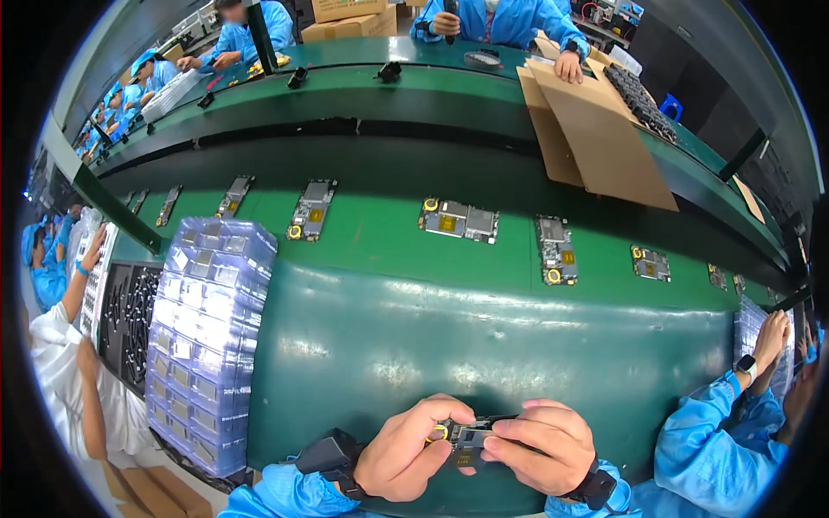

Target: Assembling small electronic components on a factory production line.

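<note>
Near the lower edge, a small circuit board (465,440) is held up between my two hands, just above the green work mat. My left hand (399,456) pinches its left end, beside a yellow ring on the board. The fingers of my right hand (550,445) are closed on the right end, against a flat grey metal part. My fingertips cover much of the board, so whether that part is loose or fixed to it I cannot tell. Both wrists wear black bands, and a black box (330,455) sits by the left one.
A stack of clear plastic trays (207,337) stands left of the mat (484,337). Beyond it, several circuit boards (459,220) lie along a green belt (371,250). A cardboard sheet (604,147) overhangs the belt's far side. Co-workers in blue sit across and at both sides.
</note>
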Tool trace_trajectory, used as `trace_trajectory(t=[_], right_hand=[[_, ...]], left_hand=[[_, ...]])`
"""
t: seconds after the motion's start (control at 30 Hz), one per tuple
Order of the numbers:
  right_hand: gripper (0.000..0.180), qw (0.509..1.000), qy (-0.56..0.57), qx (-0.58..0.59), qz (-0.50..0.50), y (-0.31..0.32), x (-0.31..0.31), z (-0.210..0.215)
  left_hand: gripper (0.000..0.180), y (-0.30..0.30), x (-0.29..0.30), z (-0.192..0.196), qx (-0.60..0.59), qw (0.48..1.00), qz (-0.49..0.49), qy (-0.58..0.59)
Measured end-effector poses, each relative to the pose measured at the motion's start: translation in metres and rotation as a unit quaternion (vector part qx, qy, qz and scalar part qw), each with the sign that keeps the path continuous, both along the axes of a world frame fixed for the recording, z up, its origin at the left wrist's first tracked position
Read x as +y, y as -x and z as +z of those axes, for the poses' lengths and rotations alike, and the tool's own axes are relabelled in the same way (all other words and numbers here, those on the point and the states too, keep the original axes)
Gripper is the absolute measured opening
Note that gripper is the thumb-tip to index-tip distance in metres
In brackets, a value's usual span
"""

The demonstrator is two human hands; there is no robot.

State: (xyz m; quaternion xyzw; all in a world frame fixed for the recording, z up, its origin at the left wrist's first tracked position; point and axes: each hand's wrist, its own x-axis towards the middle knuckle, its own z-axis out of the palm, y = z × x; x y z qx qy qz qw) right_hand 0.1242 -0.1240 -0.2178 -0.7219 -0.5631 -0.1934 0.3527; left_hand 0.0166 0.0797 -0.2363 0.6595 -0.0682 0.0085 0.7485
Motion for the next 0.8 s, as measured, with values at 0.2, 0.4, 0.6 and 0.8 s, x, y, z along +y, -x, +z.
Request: trace_trajectory(t=[0.2, 0.4, 0.6, 0.8], right_hand=[[0.03, 1.0, -0.008, 0.015, 0.02, 0.0, 0.003, -0.014], [0.028, 0.999, -0.007, 0.016, 0.033, 0.001, 0.005, -0.018], [0.027, 0.999, -0.013, 0.019, 0.034, 0.0, 0.007, -0.021], [0.029, 0.999, -0.009, 0.027, 0.035, -0.001, 0.007, -0.022]], left_hand=[[0.036, -0.001, 0.003, -0.006, -0.035, 0.999, 0.019, 0.025], [0.034, 0.0, 0.007, -0.01, -0.053, 0.998, 0.014, 0.003], [0.033, -0.001, 0.008, -0.01, -0.05, 0.999, 0.01, -0.014], [0.032, -0.003, 0.007, -0.011, -0.067, 0.998, 0.017, -0.015]])
